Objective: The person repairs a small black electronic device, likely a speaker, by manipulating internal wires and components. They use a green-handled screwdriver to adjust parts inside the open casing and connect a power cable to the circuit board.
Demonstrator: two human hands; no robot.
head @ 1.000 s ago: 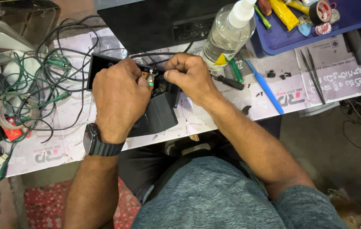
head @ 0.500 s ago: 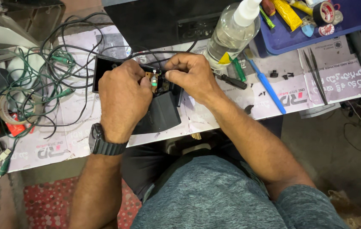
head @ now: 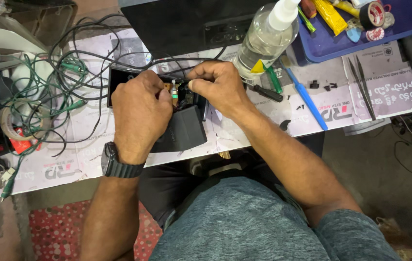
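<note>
Black casing [head: 181,128] of a small opened device lies near the front edge of the workbench [head: 264,130], right before the seated person, with a bit of circuit board and a small green part [head: 174,93] showing at its top. Both hands meet over that spot. The left hand [head: 138,113], a dark watch [head: 119,162] on its wrist, is curled down over the casing's left side, fingers pressed together on it. The right hand [head: 218,87] comes in from the other side, thumb and forefinger pinched shut at the board; what they pinch is too small to make out.

Behind the right hand stands a clear spray bottle [head: 264,41] with a white nozzle, holding clear liquid. Further right sits a blue plastic tray [head: 331,46]; in it lie a yellow tube [head: 329,14], a roll of dark tape [head: 373,14] and a few small round pieces. On the bench beside the tray lie a blue-handled tool [head: 307,99], a black-handled screwdriver [head: 264,92] and a pair of tweezers [head: 363,84]. To the left, a tangle of green and black leads [head: 51,92] sprawls beside a roll of tape [head: 14,121].
</note>
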